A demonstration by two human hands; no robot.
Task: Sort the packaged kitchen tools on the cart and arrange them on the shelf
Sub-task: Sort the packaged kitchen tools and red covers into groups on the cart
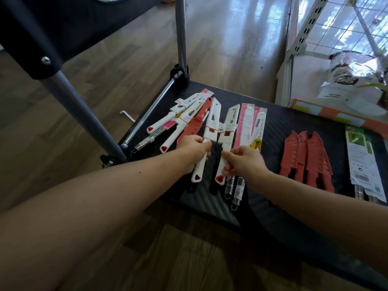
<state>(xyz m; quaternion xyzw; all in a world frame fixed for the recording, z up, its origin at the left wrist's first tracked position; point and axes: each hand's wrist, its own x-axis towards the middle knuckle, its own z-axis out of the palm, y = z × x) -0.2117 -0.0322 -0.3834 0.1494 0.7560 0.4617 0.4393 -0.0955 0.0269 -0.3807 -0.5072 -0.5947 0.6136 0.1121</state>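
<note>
On the black cart deck (279,122) lie several packaged kitchen tools. My left hand (194,149) grips a white sheathed knife (211,124) by its white handle. My right hand (244,160) holds a second white sheathed knife (230,122) beside it; the two blades fan apart. Left of them is a loose heap of white knives (182,114) with a red sheathed knife (194,124). Pink-carded peelers (248,124) lie just right of my hands. A stack of red sheathed knives (306,158) sits further right, and green-carded packs (363,162) lie at the right edge.
The cart's grey handle frame (84,114) and folding strut (151,114) stand at the left. An orange box (336,116) and a bag (352,80) sit on the white wire shelf unit (302,38) at the back right. Wooden floor surrounds the cart.
</note>
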